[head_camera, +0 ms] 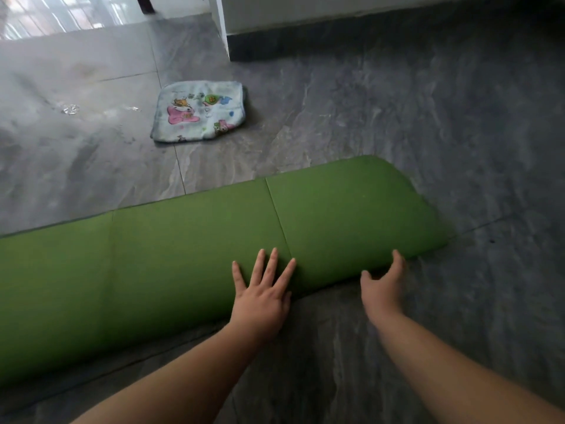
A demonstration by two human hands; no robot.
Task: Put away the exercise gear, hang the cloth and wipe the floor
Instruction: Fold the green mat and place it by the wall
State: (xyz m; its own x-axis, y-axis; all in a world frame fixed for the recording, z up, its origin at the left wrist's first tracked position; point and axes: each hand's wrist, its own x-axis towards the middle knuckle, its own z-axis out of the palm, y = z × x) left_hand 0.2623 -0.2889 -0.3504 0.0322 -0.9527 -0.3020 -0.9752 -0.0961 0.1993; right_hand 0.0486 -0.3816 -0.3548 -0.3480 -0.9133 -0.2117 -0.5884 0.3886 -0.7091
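Both forearms reached forward over the grey floor [397, 117]. Left hand [260, 298] lay flat on the green exercise mat [183, 240], fingers straight and spread. Right hand [383, 286] curled its fingers over the mat's near edge, gripping it. Beyond the mat, well apart, a folded cartoon-print cloth [200, 111] lay on the floor.

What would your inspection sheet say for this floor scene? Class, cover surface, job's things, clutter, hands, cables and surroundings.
Surface: grey tiled floor, wet patch at far left.
Job's things: green mat lying flat; patterned cloth folded on the floor beyond it.
Clutter: nothing seen.
Hands: left hand flat on the mat, fingers spread; right hand at the mat's near edge, grip unclear.
Cables: nothing seen.
Surroundings: white wall with dark skirting.
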